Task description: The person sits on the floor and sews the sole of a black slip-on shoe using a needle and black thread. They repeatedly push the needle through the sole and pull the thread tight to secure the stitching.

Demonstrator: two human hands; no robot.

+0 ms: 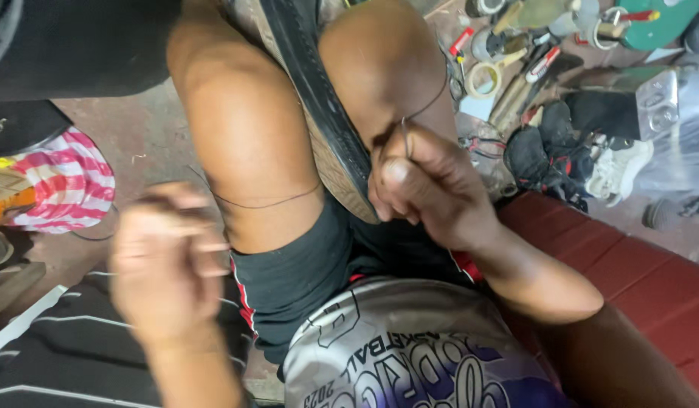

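Observation:
A shoe with a black sole edge and tan underside (319, 98) is clamped between my bare knees. My right hand (421, 185) is closed on a thin dark thread (425, 106) that loops over my right knee, close against the sole. My left hand (168, 257), blurred by motion, is closed on the other thread end (266, 204), which runs taut across my left thigh. I wear black shorts and a grey printed shirt.
Tape rolls and hand tools (508, 57) lie scattered on the floor at upper right, beside black and white shoes (591, 159). I sit on a red bench (637, 272). A pink striped cloth (66, 181) lies at left, a dark striped cloth (69, 340) below it.

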